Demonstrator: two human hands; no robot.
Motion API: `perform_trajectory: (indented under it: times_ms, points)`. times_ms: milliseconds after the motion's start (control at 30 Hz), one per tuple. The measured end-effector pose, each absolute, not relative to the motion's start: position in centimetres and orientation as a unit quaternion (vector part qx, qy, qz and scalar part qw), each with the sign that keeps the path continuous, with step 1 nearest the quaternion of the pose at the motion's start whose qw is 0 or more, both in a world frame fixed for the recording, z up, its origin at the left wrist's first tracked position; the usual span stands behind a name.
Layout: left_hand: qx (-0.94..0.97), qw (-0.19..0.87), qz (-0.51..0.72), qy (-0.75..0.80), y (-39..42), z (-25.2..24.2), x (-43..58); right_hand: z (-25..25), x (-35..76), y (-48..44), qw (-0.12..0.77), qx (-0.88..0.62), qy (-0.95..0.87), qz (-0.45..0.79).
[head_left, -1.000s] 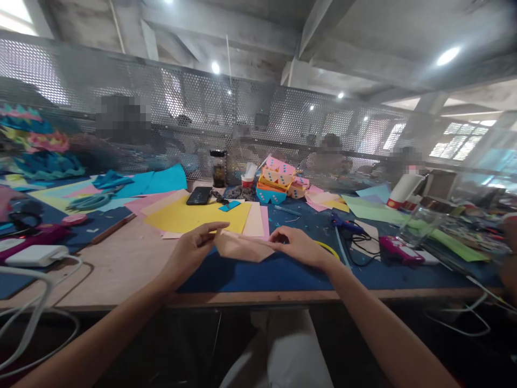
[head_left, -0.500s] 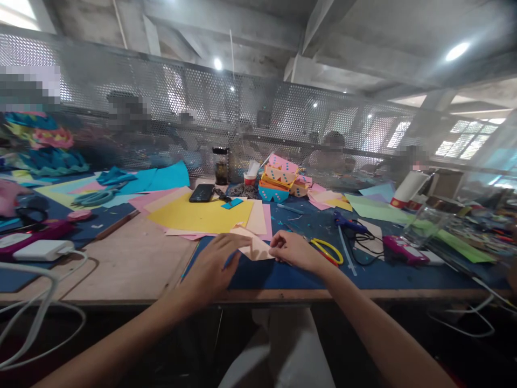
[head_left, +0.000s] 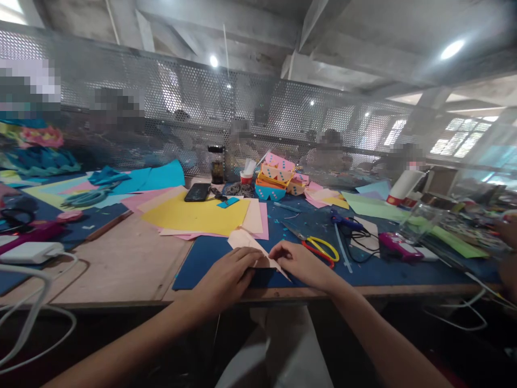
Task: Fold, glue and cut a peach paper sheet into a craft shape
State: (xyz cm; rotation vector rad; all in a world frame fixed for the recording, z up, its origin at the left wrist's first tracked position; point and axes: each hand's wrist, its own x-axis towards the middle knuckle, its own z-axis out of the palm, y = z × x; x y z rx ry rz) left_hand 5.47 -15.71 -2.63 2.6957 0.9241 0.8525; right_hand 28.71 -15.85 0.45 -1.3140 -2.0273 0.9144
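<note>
A small folded piece of peach paper (head_left: 244,240) slants over the blue mat at the front of the table. My left hand (head_left: 230,272) lies along its near left side, fingers together over the paper and thumb below, closed on it. Fingertips of my right hand (head_left: 301,261) pinch the paper's right part, with a narrow tip poking out beneath them. The fold between the hands is partly hidden by my fingers. Just beyond my right hand lie scissors with yellow and red handles (head_left: 323,249).
Yellow sheets (head_left: 197,215) and a phone (head_left: 197,192) lie beyond my left hand. Dotted paper boxes (head_left: 271,191) are stacked at the back, beside a dark bottle (head_left: 217,167). A blue glue gun (head_left: 343,221) and a glass jar (head_left: 424,221) are to the right.
Both hands have brought the peach paper lower, towards the table's front edge, and turned it. My left fingers have moved inward over it. The scissors show more fully.
</note>
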Motion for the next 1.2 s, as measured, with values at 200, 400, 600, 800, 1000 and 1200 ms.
perform_trajectory:
  times_ms: [200,400,600,800,1000,1200]
  points:
    - [0.895,0.084,0.296,0.322,-15.5,-2.6,5.9,-0.1,28.2,-17.1,0.328,-0.434,-0.74,0.395]
    - [0.903,0.077,0.286,0.311,-15.5,-3.0,5.9,-1.9,28.2,-17.7,0.351,-0.425,-0.777,0.305]
    - [0.912,0.098,0.258,0.303,-15.7,-2.9,5.8,-3.1,28.7,-17.8,0.317,-0.422,-0.837,0.149]
    - [0.915,0.092,0.236,0.313,-15.7,-2.9,6.0,-3.1,29.0,-18.0,0.284,-0.41,-0.861,0.097]
    - [0.916,0.073,0.253,0.302,-15.5,-3.4,6.1,-2.7,28.8,-18.1,0.255,-0.428,-0.861,0.103]
    - [0.919,0.06,0.255,0.295,-15.5,-3.5,6.2,-2.6,28.9,-18.1,0.236,-0.424,-0.868,0.109]
